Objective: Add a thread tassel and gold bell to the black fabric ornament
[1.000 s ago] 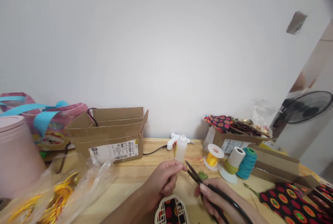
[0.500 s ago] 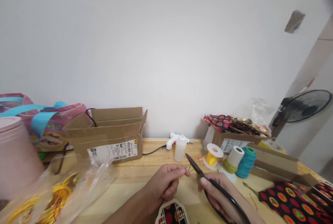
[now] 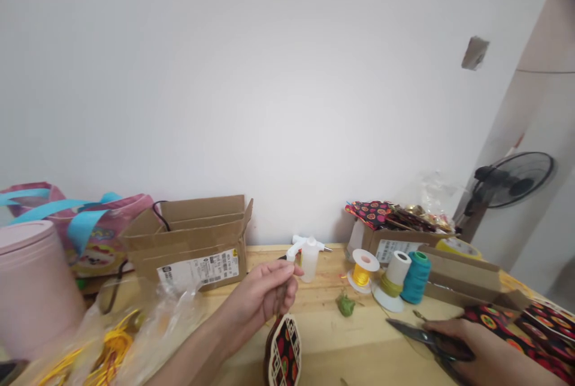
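My left hand (image 3: 272, 290) is closed, thumb against fingers, pinching the cord of a pendant. Below it hangs the pendant (image 3: 285, 351), a pale wooden fretwork frame over dark patterned cloth, its lower end cut off by the picture edge. Low on the right, my right hand (image 3: 480, 347) grips a pair of black scissors (image 3: 415, 332), held close above the table or resting on it; I cannot tell which. The blades point left. Between the hands, a green tangle of thread (image 3: 345, 304) lies on the table.
Behind stand a white bottle (image 3: 309, 260), a white glue gun (image 3: 296, 245), a yellow spool (image 3: 362, 275), an olive spool (image 3: 392, 284) and a teal thread cone (image 3: 415, 278). Cardboard boxes (image 3: 193, 236) and a pink canister (image 3: 38, 290) flank the left; patterned cloth (image 3: 498, 329) lies right.
My right hand has moved right and down with the scissors, away from my left hand. My left hand has risen, lifting the pendant by its cord. The green tangle has come into sight.
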`<state>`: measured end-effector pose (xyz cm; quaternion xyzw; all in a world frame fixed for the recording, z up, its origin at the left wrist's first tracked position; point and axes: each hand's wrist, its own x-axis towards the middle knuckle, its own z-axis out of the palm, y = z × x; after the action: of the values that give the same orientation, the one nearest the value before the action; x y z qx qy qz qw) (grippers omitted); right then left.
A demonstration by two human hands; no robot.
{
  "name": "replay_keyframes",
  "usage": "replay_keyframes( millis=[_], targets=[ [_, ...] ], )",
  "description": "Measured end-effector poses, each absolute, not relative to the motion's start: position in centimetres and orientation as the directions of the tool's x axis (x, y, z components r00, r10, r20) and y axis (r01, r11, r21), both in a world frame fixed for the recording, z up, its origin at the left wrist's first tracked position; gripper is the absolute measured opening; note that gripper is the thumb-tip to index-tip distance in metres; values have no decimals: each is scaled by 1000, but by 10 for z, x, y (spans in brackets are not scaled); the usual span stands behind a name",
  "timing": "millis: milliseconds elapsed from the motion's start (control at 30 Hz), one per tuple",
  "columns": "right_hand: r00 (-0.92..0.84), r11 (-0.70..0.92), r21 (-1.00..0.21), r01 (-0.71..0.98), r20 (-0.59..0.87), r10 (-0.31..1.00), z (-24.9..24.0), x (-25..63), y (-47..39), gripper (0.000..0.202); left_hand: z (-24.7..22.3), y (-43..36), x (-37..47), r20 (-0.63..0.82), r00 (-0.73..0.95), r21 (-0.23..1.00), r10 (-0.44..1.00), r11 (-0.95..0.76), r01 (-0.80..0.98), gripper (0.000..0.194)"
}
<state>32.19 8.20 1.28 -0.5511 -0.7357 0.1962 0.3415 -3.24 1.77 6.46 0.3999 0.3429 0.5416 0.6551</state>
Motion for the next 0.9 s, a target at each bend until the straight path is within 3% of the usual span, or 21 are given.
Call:
replay_keyframes(
  millis=[67,133,233,367,433,500,600,667,767,900],
  targets=[
    [-280,363,-515,776,236,931,21,319,80,32,74,9,-31,11,127,931,992,36,-364,14],
    [-365,460,-456,762,285,887,38,299,75,27,86,0,-26,75,42,981,996,-67,-181,15],
    [-456,584,-594,553,371,809,73,240,55,30,104,-11,-14,229,-15,970,973,-227,85,15],
    [-643,594,-795,127,390,659,98,162,30,32,117,-21,-3,323,26,931,946,-322,169,19],
    [-698,479,-873,-95,401,593,94,139,25,30,115,-24,-3,322,7,931,947,-318,179,20],
    [-707,270,-937,-221,345,618,81,125,25,33,107,-26,-6,296,-42,944,954,-286,165,21],
    [-777,-154,-939,-306,153,611,53,117,26,33,86,-28,-13,223,-138,972,965,-209,103,18],
    [-828,-356,-895,-268,26,560,35,115,27,35,69,-28,-17,168,-178,985,970,-159,63,20],
    [-857,-473,-853,-219,-64,512,16,113,29,41,48,-25,-20,132,-222,991,966,-121,61,24],
    [-795,-426,-868,-255,-63,603,5,111,31,39,35,-21,-17,127,-270,990,954,-108,87,24]
  ],
)
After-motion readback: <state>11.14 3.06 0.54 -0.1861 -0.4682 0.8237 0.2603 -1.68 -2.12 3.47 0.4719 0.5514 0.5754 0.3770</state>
